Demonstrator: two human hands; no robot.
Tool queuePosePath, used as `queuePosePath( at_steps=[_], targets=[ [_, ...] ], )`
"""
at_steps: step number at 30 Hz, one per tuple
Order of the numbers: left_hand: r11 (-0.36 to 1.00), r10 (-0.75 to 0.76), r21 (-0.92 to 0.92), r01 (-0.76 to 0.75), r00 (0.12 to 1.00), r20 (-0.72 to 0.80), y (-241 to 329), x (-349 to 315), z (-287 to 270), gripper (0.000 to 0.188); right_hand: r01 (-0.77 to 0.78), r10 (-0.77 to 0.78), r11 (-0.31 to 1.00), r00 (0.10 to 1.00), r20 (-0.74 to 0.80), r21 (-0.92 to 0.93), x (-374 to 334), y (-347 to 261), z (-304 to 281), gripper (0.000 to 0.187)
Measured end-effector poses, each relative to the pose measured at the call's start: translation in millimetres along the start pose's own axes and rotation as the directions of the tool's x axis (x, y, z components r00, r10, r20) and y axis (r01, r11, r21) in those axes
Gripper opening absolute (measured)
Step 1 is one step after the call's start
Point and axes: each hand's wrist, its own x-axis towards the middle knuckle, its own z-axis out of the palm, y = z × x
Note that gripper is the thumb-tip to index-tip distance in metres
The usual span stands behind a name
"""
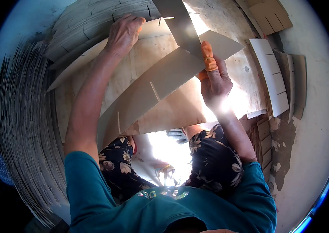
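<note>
A long grey cardboard strip [141, 91] with narrow slots runs slantwise across the board in front of me. Near its far right end, a second cardboard strip [179, 27] crosses it. My right hand [215, 82] grips the cardboard where the two meet, and orange rubber finger covers [208, 57] are on its fingers. Farther back, a third slotted strip [90, 56] stands on edge. My left hand [125, 35] is closed at that strip's top edge, near a slot by the crossing piece; its fingertips are partly hidden, with a bit of orange showing.
A wooden board [168, 114] lies over my knees' far side. Tall stacks of cardboard sheets [26, 116] stand at the left, with more slotted strips [98, 17] at the back. Slotted pieces [271, 77] lean along the right wall [312, 147]. Bright sunlight washes out parts of the board.
</note>
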Motion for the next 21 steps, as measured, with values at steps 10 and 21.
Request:
queuePosePath(
  at_steps=[10, 21],
  targets=[
    [0.997, -0.042, -0.060, 0.048, 0.995, 0.092, 10, -2, -3, 0.016, 0.015, -0.015, 0.998, 1.000, 0.010, -0.056, 1, -7, -3, 0.056],
    [0.971, 0.053, -0.234, -0.052, 0.999, -0.001, 38, 5, -26, 0.020, 0.061, -0.049, 0.977, 0.997, 0.063, -0.202, 2, -9, -2, 0.060]
  ],
)
